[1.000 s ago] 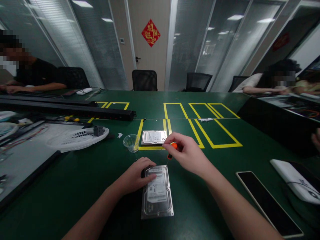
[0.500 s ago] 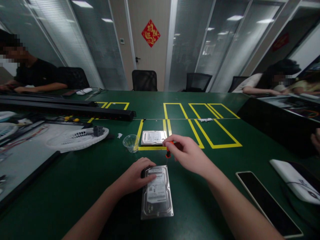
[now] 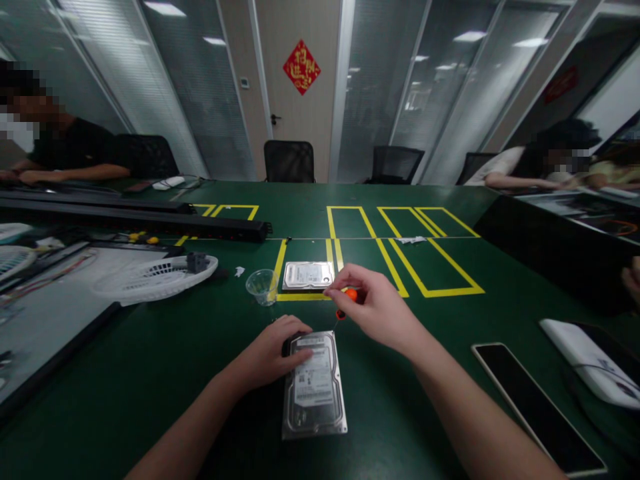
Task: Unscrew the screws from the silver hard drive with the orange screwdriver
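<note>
A silver hard drive (image 3: 316, 400) with a white label lies on the green table in front of me. My left hand (image 3: 280, 347) grips its far left side, thumb across the label and fingers around the far edge. In my right hand (image 3: 367, 303) is a small screwdriver (image 3: 341, 315) with an orange and black handle. It leans, its thin shaft reaching down to the drive's far right corner; the exact contact of the tip is too small to tell. A second hard drive (image 3: 307, 275) lies flat just beyond, with a clear plastic cup (image 3: 262, 287) to its left.
At right lie a phone (image 3: 537, 407) and a white device (image 3: 590, 363) with a cable. A white racket-shaped frame (image 3: 165, 277) and long black bars (image 3: 215, 225) occupy the left. Yellow tape (image 3: 453, 291) outlines rectangles on the table. Other people sit at both sides.
The screwdriver has tilted, its orange handle end swinging to the right within my right hand. My left hand and the hard drive have stayed in place.
</note>
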Motion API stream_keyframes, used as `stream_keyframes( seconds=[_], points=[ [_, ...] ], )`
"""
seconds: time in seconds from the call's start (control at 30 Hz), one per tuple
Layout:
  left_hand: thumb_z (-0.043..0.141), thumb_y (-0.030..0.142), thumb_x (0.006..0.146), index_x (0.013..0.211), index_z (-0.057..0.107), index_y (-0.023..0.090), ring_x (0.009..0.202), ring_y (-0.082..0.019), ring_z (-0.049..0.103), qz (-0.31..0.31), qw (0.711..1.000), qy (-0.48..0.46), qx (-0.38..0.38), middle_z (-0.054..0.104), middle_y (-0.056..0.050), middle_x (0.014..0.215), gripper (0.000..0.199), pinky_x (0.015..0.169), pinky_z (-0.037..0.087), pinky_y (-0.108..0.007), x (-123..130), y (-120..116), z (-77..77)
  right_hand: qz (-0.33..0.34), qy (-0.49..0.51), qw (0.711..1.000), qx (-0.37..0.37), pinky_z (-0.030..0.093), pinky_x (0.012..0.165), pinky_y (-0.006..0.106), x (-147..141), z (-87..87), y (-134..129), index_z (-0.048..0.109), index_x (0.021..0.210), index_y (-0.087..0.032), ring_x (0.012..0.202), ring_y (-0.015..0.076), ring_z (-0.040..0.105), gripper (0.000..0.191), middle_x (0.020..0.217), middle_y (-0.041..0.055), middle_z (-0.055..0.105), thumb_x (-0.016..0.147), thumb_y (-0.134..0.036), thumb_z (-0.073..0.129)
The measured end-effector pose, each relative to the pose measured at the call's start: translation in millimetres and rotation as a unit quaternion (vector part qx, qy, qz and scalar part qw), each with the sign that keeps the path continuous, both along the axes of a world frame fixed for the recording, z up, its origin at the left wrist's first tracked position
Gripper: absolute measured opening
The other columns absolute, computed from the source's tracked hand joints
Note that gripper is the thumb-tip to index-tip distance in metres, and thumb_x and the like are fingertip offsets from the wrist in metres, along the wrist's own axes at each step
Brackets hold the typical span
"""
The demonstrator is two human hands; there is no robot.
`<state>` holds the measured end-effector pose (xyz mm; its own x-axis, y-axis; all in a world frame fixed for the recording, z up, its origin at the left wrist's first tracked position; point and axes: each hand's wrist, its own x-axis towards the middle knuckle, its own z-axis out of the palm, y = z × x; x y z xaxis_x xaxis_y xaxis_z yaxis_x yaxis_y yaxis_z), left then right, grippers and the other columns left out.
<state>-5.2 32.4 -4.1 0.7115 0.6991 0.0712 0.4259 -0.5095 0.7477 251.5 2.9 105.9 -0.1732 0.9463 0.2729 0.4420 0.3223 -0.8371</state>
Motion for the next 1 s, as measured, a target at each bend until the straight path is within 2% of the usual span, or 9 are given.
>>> stream_keyframes(
  seconds=[0.07,0.17,0.27,0.4,0.6,0.77,0.83,0.9,1.0],
  points=[
    [0.072,0.03,0.1,0.125,0.071,0.025,0.111,-0.026,0.065,0.001,1.0,0.0,0.001,0.07,-0.006,0.121,0.025,0.096,0.052,-0.04,-0.4,-0.2,0.2,0.012,0.001,1.0,-0.004,0.049,0.07,0.029,0.5,2.2,0.1,0.074,0.104,-0.022,0.081,0.0176,0.069,0.009,0.097,0.0033,0.078,0.099,-0.03,0.072],
    [0.072,0.031,0.1,0.125,0.071,0.025,0.111,-0.026,0.065,0.001,1.0,0.001,0.006,0.07,-0.007,0.121,0.026,0.096,0.053,-0.041,-0.6,-0.3,0.7,0.035,-0.02,0.999,-0.025,0.047,0.069,0.03,0.4,6.6,-0.7,0.078,0.097,-0.021,0.077,0.0175,0.066,0.015,0.089,0.0026,0.077,0.101,-0.034,0.071],
    [0.072,0.032,0.1,0.124,0.071,0.025,0.111,-0.027,0.065,0.001,1.0,0.001,0.007,0.071,-0.007,0.121,0.025,0.096,0.053,-0.041,-0.3,-0.4,1.5,0.048,-0.037,0.997,-0.047,0.045,0.066,0.03,-0.7,11.2,-3.1,0.076,0.095,-0.02,0.073,0.0166,0.063,0.027,0.084,0.0022,0.073,0.107,-0.039,0.061],
    [0.072,0.032,0.101,0.125,0.071,0.025,0.112,-0.027,0.065,-0.002,1.0,0.0,0.009,0.071,-0.007,0.121,0.026,0.097,0.053,-0.041,-0.5,-0.4,1.5,0.052,-0.026,0.996,-0.067,0.045,0.063,0.028,-2.2,14.6,-6.9,0.074,0.1,-0.02,0.068,0.0138,0.06,0.038,0.089,0.0024,0.071,0.113,-0.042,0.045],
    [0.073,0.031,0.099,0.124,0.072,0.025,0.112,-0.027,0.065,0.0,1.0,0.0,0.017,0.071,-0.007,0.12,0.025,0.097,0.053,-0.04,0.2,0.1,0.4,0.039,0.0,0.995,-0.091,0.047,0.06,0.028,-2.5,13.3,-5.5,0.071,0.113,-0.02,0.063,0.0133,0.065,0.025,0.086,0.0009,0.069,0.109,-0.033,0.05],
    [0.072,0.031,0.1,0.123,0.071,0.024,0.111,-0.026,0.065,-0.002,1.0,-0.001,0.013,0.071,-0.007,0.119,0.025,0.096,0.052,-0.041,1.2,0.0,1.8,0.025,-0.007,0.997,-0.067,0.037,0.054,0.027,-1.1,9.5,-2.7,0.069,0.097,-0.019,0.058,0.0126,0.053,0.018,0.069,-0.0026,0.061,0.1,-0.037,0.067],
    [0.072,0.031,0.1,0.124,0.071,0.024,0.111,-0.026,0.065,-0.001,1.0,-0.001,0.012,0.071,-0.007,0.12,0.025,0.096,0.053,-0.041,0.8,-0.2,1.6,0.018,0.004,0.998,-0.052,0.039,0.056,0.027,-1.4,7.1,-2.3,0.066,0.089,-0.02,0.06,0.0122,0.053,0.015,0.074,-0.0007,0.065,0.097,-0.032,0.071],
    [0.073,0.03,0.1,0.124,0.071,0.024,0.112,-0.027,0.066,0.0,1.0,0.0,0.01,0.071,-0.007,0.12,0.025,0.096,0.053,-0.04,0.2,-0.2,1.0,0.02,0.029,0.999,-0.04,0.045,0.062,0.028,-2.1,5.1,-2.3,0.061,0.086,-0.02,0.069,0.0132,0.059,0.014,0.091,0.0038,0.072,0.095,-0.026,0.07],
    [0.073,0.031,0.099,0.125,0.071,0.024,0.112,-0.027,0.066,0.002,1.0,0.004,0.007,0.071,-0.007,0.121,0.026,0.096,0.053,-0.04,-0.2,0.0,0.7,0.028,0.061,0.997,-0.03,0.049,0.069,0.028,-2.7,4.2,-2.4,0.057,0.09,-0.021,0.08,0.015,0.065,0.013,0.106,0.0058,0.075,0.094,-0.022,0.069]
  ],
)
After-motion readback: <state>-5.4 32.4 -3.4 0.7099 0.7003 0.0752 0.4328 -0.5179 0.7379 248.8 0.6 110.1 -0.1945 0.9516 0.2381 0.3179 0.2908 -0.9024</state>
